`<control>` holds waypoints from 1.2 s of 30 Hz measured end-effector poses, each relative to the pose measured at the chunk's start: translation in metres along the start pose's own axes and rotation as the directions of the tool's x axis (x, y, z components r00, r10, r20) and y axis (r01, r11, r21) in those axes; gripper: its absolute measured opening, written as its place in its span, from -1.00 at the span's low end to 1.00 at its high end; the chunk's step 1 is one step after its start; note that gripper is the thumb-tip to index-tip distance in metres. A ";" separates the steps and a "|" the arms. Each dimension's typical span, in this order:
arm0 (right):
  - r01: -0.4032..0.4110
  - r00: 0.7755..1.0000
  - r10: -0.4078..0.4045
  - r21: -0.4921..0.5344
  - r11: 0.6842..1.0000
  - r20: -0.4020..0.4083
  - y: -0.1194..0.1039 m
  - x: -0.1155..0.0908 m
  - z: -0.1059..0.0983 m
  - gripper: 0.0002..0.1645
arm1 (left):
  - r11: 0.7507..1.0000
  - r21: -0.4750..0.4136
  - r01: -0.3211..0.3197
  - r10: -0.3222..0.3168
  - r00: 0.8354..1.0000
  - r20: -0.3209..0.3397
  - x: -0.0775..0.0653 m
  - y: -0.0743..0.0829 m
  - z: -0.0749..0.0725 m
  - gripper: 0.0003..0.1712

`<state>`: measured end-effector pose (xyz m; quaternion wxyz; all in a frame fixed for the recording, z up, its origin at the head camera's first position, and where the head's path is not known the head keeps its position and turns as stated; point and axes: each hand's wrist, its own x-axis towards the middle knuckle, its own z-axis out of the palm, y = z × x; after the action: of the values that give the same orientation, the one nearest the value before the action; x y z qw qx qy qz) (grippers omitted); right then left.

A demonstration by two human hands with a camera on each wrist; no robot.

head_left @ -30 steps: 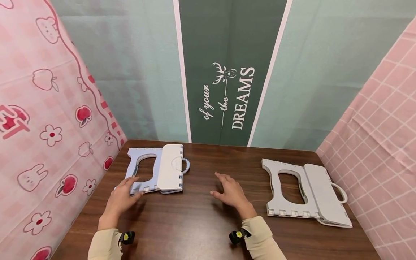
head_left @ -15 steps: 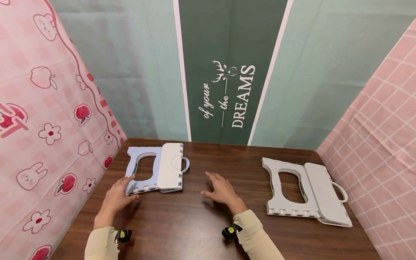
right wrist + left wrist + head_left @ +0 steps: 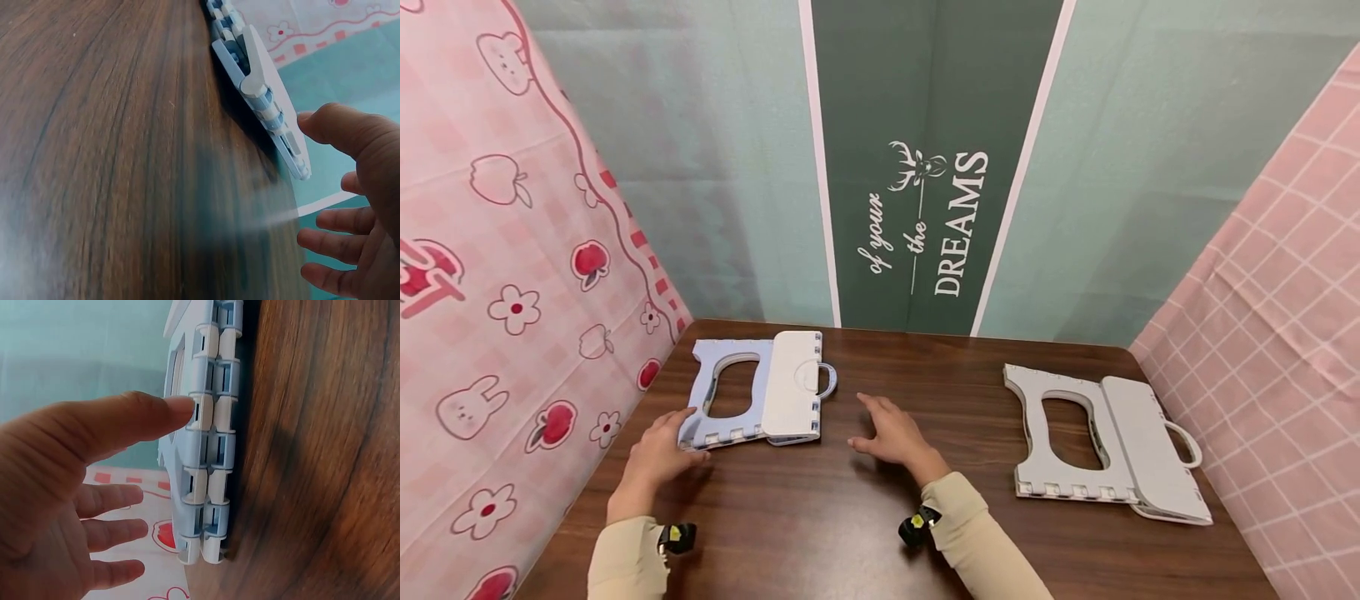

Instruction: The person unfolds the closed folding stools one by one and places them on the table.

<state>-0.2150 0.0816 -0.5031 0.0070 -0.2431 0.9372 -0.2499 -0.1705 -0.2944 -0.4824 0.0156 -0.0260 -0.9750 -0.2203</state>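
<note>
One brown table point(image 3: 805, 525), two folded stools point(image 3: 792, 392) point(image 3: 1156, 446), two hands point(image 3: 657, 452) point(image 3: 892, 434) relaxed, loosely spread.

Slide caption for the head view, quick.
Left hand at a blue and white folding stool, right hand hovering between it and a grey folding stool on the wooden table.

Left hand point(image 3: 658, 448) at the near left corner of the blue-and-white folding stool point(image 3: 792, 392), fingers relaxed, thumb apart; contact indeterminate. Right hand point(image 3: 891, 429) to the right of the stool, clear of it, fingers loosely extended, thumb separate. Sleeved left forearm point(image 3: 627, 558) and right forearm point(image 3: 985, 533) lie nearer the viewer than the stool.
</note>
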 end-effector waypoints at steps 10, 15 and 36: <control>0.000 1.000 0.000 0.105 0.994 0.004 -0.008 0.015 0.015 -0.02 | 0.994 -0.105 0.013 -0.012 1.000 0.016 -0.002 -0.012 -0.001 0.02; 0.002 1.000 0.001 0.181 0.984 -0.016 -0.012 0.020 0.023 0.02 | 0.988 -0.152 0.032 -0.028 0.999 0.025 0.000 -0.015 -0.002 0.10; -0.101 0.994 0.108 0.447 0.889 0.010 -0.034 0.046 0.048 0.05 | 0.983 -0.140 0.122 -0.109 0.989 0.101 0.007 -0.030 -0.005 0.07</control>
<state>-0.2336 0.0128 -0.5243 0.0688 -0.1825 0.8666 -0.4593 -0.1794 -0.3229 -0.4905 -0.0447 0.0193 -0.9558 -0.2901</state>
